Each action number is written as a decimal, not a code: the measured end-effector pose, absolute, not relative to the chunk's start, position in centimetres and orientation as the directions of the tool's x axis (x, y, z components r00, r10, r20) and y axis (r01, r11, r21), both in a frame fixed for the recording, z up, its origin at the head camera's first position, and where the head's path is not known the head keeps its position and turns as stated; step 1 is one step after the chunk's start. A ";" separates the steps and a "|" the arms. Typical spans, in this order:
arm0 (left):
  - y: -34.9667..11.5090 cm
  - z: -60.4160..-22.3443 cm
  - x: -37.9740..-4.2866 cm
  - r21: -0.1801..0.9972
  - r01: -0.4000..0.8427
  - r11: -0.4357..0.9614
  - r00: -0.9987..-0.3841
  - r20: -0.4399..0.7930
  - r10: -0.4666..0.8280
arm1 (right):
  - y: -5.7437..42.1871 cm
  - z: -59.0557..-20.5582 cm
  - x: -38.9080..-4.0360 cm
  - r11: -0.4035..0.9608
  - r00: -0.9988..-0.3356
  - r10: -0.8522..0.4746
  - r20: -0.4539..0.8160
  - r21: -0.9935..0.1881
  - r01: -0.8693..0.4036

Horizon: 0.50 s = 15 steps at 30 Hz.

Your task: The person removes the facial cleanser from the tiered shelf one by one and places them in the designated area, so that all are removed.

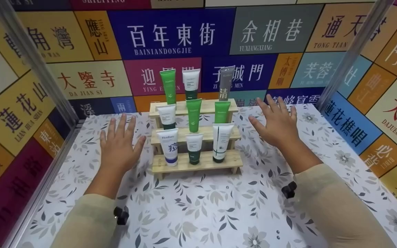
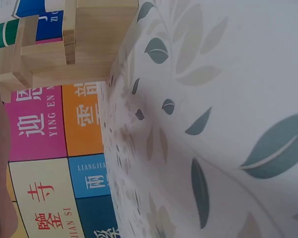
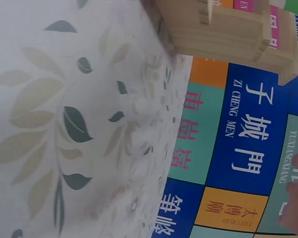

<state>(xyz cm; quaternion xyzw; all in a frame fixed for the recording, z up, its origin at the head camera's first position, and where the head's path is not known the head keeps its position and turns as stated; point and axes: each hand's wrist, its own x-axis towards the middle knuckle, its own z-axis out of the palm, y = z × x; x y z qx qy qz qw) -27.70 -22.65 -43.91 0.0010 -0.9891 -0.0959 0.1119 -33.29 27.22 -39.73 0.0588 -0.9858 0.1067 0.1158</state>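
Note:
A three-tier wooden rack (image 1: 198,166) stands mid-table, with several squeeze tubes on its steps. On the top step are a green tube (image 1: 168,86), a white and dark green one (image 1: 191,84) and a grey one (image 1: 225,83). Two green tubes and a white one fill the middle step. The lowest holds a white and blue tube (image 1: 169,146), a small white and green tube (image 1: 194,148) and a white striped tube (image 1: 222,142). My left hand (image 1: 119,148) is spread left of the rack, holding nothing. Fingers spread, my right hand (image 1: 277,122) is right of it, also without anything.
A floral cloth (image 1: 198,213) covers the table. Behind and at both sides rise panels of coloured blocks with Chinese lettering (image 1: 171,34). Metal posts (image 1: 352,55) stand at the corners. Small black devices (image 1: 289,190) sit at both wrists.

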 end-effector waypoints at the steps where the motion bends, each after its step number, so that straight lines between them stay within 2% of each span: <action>1: -22.6 -44.1 -27.5 0.202 0.023 0.979 -0.975 0.222 -0.023 | 27.2 -39.5 -33.3 0.965 -0.965 -0.092 0.245 -0.219 -0.147; 10: -21.3 -45.0 -25.6 0.331 0.070 0.941 -0.972 0.233 -0.010 | 25.6 -37.4 -33.0 0.868 -0.944 -0.077 0.320 -0.444 -0.221; 15: -21.0 -45.3 -24.7 0.517 0.049 0.854 -0.981 0.185 -0.056 | 24.5 -36.0 -33.2 0.795 -0.923 -0.080 0.376 -0.535 -0.287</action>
